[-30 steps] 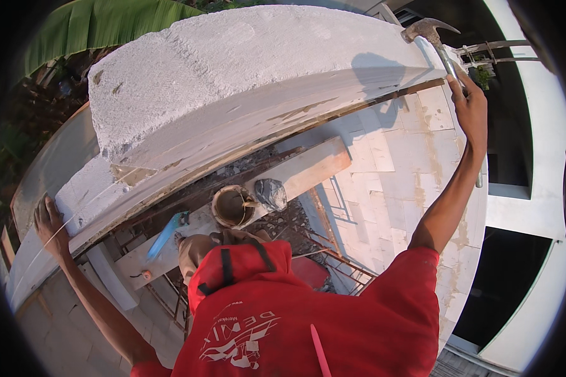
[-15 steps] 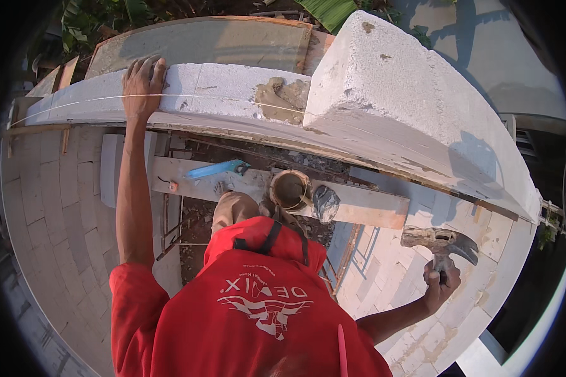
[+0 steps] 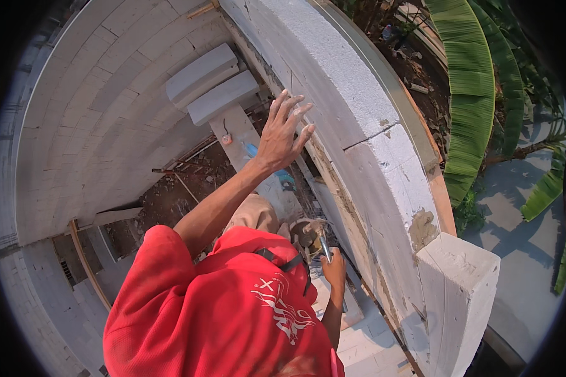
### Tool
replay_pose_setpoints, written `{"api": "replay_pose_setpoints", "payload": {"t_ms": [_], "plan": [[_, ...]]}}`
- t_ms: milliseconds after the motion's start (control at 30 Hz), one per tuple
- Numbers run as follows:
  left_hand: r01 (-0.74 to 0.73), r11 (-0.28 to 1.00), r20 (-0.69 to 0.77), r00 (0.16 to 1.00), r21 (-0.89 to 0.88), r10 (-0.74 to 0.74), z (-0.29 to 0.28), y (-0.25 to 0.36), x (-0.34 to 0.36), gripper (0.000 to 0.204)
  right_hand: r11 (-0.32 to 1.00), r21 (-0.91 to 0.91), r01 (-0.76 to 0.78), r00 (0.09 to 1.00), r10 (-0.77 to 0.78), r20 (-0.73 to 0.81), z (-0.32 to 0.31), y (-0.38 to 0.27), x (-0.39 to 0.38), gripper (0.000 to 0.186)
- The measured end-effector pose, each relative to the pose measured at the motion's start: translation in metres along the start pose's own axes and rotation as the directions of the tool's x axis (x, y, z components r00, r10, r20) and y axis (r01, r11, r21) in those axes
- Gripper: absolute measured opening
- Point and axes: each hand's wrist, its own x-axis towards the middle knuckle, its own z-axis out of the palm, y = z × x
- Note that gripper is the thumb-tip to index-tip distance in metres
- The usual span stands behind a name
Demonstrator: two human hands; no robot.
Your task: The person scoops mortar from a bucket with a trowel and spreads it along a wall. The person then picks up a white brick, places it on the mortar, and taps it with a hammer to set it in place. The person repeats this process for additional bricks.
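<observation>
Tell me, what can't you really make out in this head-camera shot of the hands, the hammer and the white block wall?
- Hammer: its handle is mostly hidden inside the right hand.
- Left hand: its palm faces the block wall, so actual contact cannot be told.
- Blue tool below: partly hidden by the left wrist, its kind unclear.
- Loose top block: its far side is out of sight.

Pale block walls (image 3: 94,113) curved around a rubble-strewn dirt floor (image 3: 182,188) in bright sun, with banana leaves (image 3: 471,94) and grey paving (image 3: 522,251) beyond.
</observation>
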Motion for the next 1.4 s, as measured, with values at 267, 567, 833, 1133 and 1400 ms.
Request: {"api": "replay_pose_setpoints", "payload": {"t_ms": [267, 567, 833, 1133, 1400], "plan": [[0.783, 0.616, 0.299, 0.569, 0.087, -0.766, -0.059, -0.218, -0.187, 0.048, 0.998, -0.057, -0.001, 0.977, 0.013, 0.211, 0.071, -0.081, 0.175, 0.043], [0.971, 0.022, 0.434, -0.086, 0.238, -0.897, -0.033, -0.405, -0.346, 0.056, 0.877, -0.381, -0.292, 0.82, 0.435, 0.373, 0.316, -0.116, 0.473, 0.039], [0.936, -0.3, 0.405, -0.351, 0.185, -0.844, -0.047, -0.423, -0.464, 0.047, 0.977, 0.144, -0.155, 0.933, 0.097, 0.348, 0.586, -0.189, 0.723, 0.04], [0.914, -0.329, 0.401, -0.401, 0.238, -0.823, -0.077, -0.437, -0.488, 0.067, 0.981, -0.195, 0.016, 0.954, 0.043, 0.296, 0.649, -0.181, 0.727, 0.05], [0.983, -0.138, 0.457, -0.18, 0.123, -0.871, -0.041, -0.467, -0.431, 0.045, 0.969, -0.246, 0.03, 0.93, 0.063, 0.362, 0.54, -0.11, 0.628, 0.054]]}}
